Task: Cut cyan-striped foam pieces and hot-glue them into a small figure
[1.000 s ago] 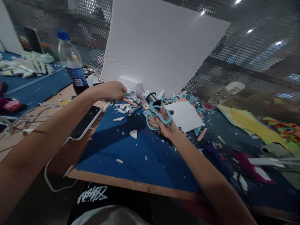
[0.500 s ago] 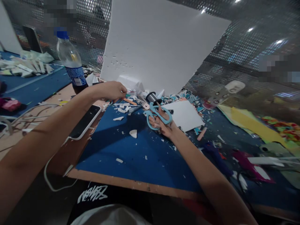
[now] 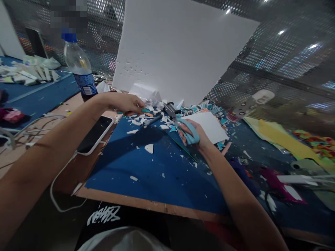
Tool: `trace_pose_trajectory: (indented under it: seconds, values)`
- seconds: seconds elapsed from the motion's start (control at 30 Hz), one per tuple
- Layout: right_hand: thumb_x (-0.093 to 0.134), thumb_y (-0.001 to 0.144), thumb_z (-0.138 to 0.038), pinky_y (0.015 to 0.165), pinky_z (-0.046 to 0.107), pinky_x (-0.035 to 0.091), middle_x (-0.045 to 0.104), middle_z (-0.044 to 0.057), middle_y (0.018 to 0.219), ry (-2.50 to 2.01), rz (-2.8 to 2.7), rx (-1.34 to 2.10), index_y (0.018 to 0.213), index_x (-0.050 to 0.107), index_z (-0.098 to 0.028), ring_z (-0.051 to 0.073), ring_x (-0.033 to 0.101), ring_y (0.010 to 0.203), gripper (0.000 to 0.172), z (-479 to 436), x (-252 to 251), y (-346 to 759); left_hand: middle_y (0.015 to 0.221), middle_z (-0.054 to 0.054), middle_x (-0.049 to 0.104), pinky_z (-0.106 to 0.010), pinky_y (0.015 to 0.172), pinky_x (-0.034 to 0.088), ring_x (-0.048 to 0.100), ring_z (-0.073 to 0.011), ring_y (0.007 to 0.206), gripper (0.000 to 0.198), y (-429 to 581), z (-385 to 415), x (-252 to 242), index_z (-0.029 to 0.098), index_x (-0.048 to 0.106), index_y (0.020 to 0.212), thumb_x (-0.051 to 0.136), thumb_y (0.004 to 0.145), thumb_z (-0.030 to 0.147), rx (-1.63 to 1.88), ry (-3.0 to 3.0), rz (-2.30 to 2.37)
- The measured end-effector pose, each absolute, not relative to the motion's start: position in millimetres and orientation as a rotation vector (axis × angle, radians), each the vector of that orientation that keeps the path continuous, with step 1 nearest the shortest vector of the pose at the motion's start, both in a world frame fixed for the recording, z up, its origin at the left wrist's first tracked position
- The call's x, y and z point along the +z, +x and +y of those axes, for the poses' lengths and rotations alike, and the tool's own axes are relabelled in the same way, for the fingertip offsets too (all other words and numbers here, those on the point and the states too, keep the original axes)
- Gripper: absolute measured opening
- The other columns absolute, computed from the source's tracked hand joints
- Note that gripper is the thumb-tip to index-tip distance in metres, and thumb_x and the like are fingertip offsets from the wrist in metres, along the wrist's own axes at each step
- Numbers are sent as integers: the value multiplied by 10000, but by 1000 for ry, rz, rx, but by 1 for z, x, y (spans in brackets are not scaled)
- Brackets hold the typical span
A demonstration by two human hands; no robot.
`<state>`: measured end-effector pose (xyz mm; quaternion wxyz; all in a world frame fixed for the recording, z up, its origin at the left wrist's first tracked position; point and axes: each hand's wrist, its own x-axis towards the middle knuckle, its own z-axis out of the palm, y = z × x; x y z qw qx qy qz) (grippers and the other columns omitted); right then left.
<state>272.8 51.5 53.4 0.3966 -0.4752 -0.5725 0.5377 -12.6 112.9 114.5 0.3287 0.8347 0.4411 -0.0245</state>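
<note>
My right hand (image 3: 195, 135) is closed round the light-blue handles of a pair of scissors (image 3: 183, 126), whose blades point up and left toward a heap of scraps. My left hand (image 3: 128, 103) is closed in a pinch on a small teal strip (image 3: 145, 111) at the far edge of the blue mat (image 3: 157, 174). White foam scraps (image 3: 149, 148) lie scattered on the mat between both hands. A small white sheet (image 3: 209, 126) lies just behind my right hand.
A large white foam board (image 3: 180, 52) leans on the perforated metal screen behind. A water bottle (image 3: 80, 71) stands at the back left, a phone (image 3: 94, 139) with a white cable lies left of the mat. Coloured paper (image 3: 282, 139) and tools crowd the right side.
My right hand turned the scissors over and shifted slightly right; the handles are now gripped and the blades point to the scrap heap. My left hand moved a little right with the teal strip.
</note>
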Motion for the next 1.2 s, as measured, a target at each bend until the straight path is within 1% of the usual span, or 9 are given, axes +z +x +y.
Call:
trace_pose_trajectory:
  seconds: [0.1, 0.23, 0.3, 0.4, 0.53, 0.73, 0.87, 1.0, 1.2]
  values:
    - [759, 641, -408, 432, 267, 406, 561, -45, 536, -1336, -1615, 1083, 958, 542, -197, 126, 492, 406, 439, 42, 52, 282, 500, 5, 447, -226, 468, 343, 397, -112, 444, 223, -13, 114, 112, 196, 598, 855, 440, 886, 350, -85, 2151, 949]
    - [583, 795, -359, 572, 327, 440, 670, 76, 746, -1760, -2168, 165, 1241, 531, -156, 218, 611, 620, 493, 35, 46, 291, 584, -18, 552, -232, 520, 423, 489, -118, 481, 226, -9, 116, 104, 197, 564, 731, 454, 869, 340, -178, 2184, 879]
    - [557, 811, -334, 576, 341, 434, 694, 123, 799, -1851, -2282, -15, 1309, 498, -134, 255, 628, 654, 540, 36, 44, 295, 629, -22, 601, -229, 544, 444, 546, -128, 527, 194, -5, 119, 97, 195, 542, 687, 474, 838, 296, -285, 2221, 864]
    - [560, 815, -290, 580, 338, 439, 704, 159, 871, -1855, -2324, -52, 1340, 474, -126, 271, 644, 698, 557, 41, 41, 301, 652, -33, 639, -219, 544, 447, 592, -137, 563, 191, -2, 124, 85, 186, 539, 644, 499, 807, 278, -371, 2235, 860]
    - [582, 805, -235, 669, 359, 467, 689, 178, 974, -1831, -2331, -142, 1295, 500, -102, 291, 642, 840, 514, 50, 34, 311, 633, -35, 648, -219, 542, 443, 599, -137, 551, 188, -3, 129, 76, 181, 548, 628, 515, 786, 277, -420, 2253, 884]
    - [536, 832, -196, 803, 453, 454, 638, 188, 1002, -1753, -2303, -330, 1205, 549, -103, 341, 537, 983, 384, 56, 26, 317, 716, -64, 689, -218, 538, 435, 629, -153, 584, 146, -6, 129, 78, 175, 603, 743, 554, 763, 312, -463, 2284, 997]
    - [493, 861, -191, 801, 487, 468, 585, 214, 1045, -1701, -2354, -402, 1252, 523, -90, 362, 496, 1012, 405, 44, 32, 308, 780, -81, 703, -224, 531, 424, 648, -169, 611, 201, -5, 126, 84, 163, 620, 826, 549, 770, 343, -476, 2298, 1120]
    - [493, 886, -267, 796, 524, 480, 522, 234, 1185, -1591, -2482, -466, 1285, 492, -110, 398, 448, 1104, 429, 19, 38, 292, 702, -91, 689, -246, 543, 402, 621, -183, 592, 218, -4, 119, 90, 148, 632, 783, 545, 788, 348, -494, 2332, 1305]
    - [446, 935, -248, 908, 438, 462, 594, 151, 1044, -1219, -2654, -197, 1060, 599, -128, 284, 510, 1041, 231, -18, 37, 274, 586, -84, 610, -274, 605, 348, 539, -191, 608, 113, -13, 112, 100, 125, 596, 678, 586, 746, 214, -375, 2454, 1545]
